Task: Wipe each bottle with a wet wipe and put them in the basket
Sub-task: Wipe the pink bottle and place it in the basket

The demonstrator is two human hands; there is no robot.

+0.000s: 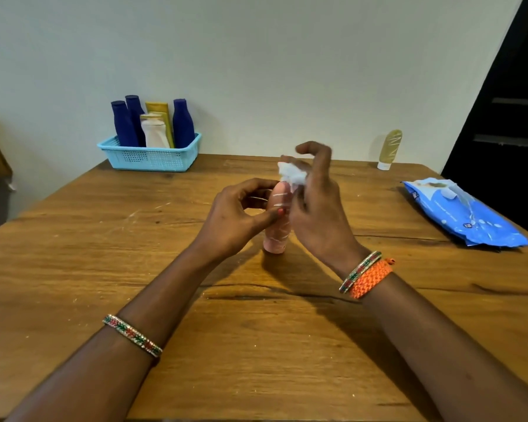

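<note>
A pink bottle (pixel 277 229) stands upright on the wooden table (pixel 134 269) at the centre. My left hand (pixel 235 217) grips its side, thumb across the front. My right hand (pixel 314 205) holds a crumpled white wet wipe (pixel 292 173) against the bottle's top. A light blue basket (pixel 150 158) sits at the table's far left edge. It holds three dark blue bottles (pixel 183 124), a white bottle (pixel 154 132) and a yellow tube (pixel 160 109). A gold tube (pixel 390 149) stands alone at the far right edge.
A blue pack of wet wipes (pixel 464 214) lies at the right side of the table, its flap open. A pale wall runs behind the table. A dark doorway (pixel 506 102) is at the far right.
</note>
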